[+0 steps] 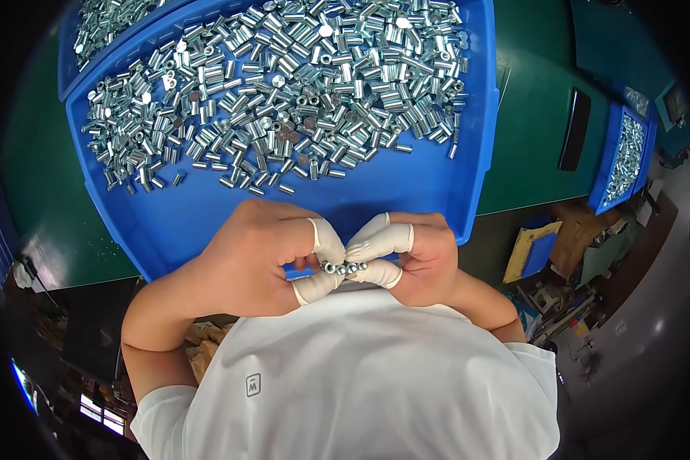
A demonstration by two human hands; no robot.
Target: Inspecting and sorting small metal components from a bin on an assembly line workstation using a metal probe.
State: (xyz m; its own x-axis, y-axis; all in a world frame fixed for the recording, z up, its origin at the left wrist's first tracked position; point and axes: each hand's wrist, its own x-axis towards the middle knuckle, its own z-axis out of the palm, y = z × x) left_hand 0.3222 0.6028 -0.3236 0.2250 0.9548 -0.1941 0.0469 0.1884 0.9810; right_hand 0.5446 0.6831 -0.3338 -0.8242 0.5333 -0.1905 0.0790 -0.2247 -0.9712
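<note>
My left hand [257,257] and my right hand [414,257] meet at the near edge of a big blue tray [360,195], fingertips in white finger cots. Between them they pinch a short row of small silver metal sleeves [345,268], held end to end just above my white shirt. The tray's far half is heaped with several shiny metal sleeves [284,84] of the same kind. Both hands are close to my chest, thumbs below the row and forefingers above it.
A second blue tray [92,31] of the same parts sits at the far left, partly under the first. A green table [537,100] carries a black flat device [574,129] and a smaller blue bin of parts [625,157] at the right. Cluttered floor lies below right.
</note>
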